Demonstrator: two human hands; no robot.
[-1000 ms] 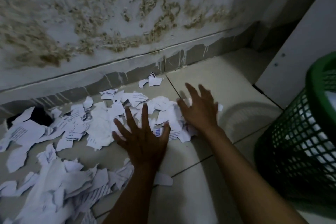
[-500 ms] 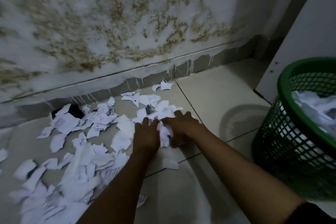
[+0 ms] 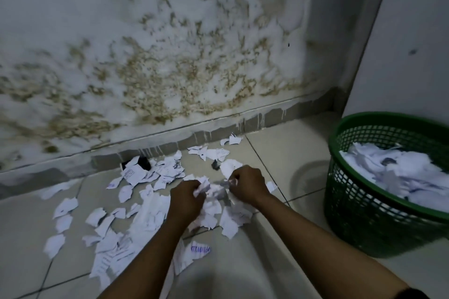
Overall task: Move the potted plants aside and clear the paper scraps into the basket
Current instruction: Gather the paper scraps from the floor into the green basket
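Note:
Torn white paper scraps (image 3: 136, 221) lie scattered over the tiled floor along the wall. My left hand (image 3: 185, 199) and my right hand (image 3: 246, 185) are side by side in the middle of the floor, fingers curled, each gripping a bunch of scraps (image 3: 211, 192) gathered between them. Some scraps hang loose under the hands. The green plastic mesh basket (image 3: 354, 213) stands on the floor to the right of my right hand, with a heap of paper scraps inside. No potted plants are in view.
A stained, peeling wall (image 3: 170, 68) with a grey skirting runs behind the scraps. A small dark hole (image 3: 143, 162) sits at the skirting's foot. A white panel (image 3: 401, 43) rises behind the basket. Bare floor tiles (image 3: 286, 153) lie between the scraps and the basket.
My hands went from flat and spread on the scraps to curled together around a bunch of them. The bunch is now lifted slightly, and the view has pulled back, showing more of the basket.

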